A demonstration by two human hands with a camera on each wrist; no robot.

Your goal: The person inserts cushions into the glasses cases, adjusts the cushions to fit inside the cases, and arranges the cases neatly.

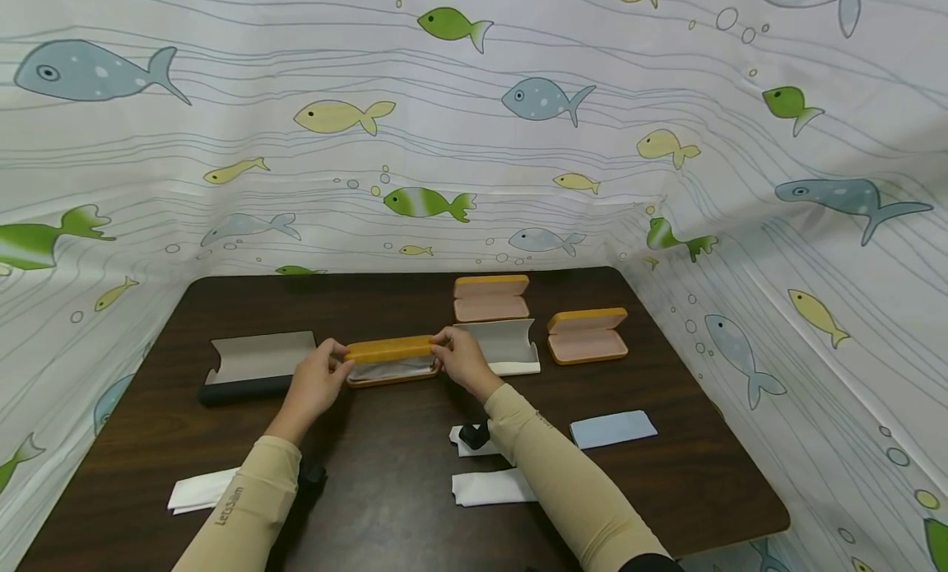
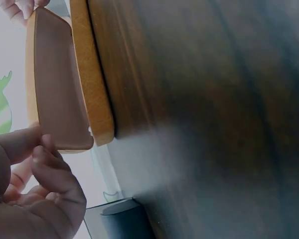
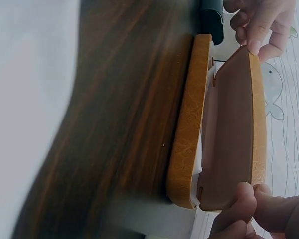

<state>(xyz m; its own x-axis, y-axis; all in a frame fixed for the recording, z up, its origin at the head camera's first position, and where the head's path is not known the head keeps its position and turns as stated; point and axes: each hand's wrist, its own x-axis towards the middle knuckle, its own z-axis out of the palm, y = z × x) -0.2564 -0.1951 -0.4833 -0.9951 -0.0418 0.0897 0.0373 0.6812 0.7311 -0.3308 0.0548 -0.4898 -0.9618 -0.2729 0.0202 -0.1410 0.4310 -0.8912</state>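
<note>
1. Counter: central glasses case, a cloth inside.
2. Nine o'clock from it: left glasses case.
3. Two: rear glasses case.
4. Three: near-right glasses case, then far-right glasses case.
5. Four: right cloth.
6. Five: upper cloth, lower cloth before it.
7. Eight: left cloth.
</note>
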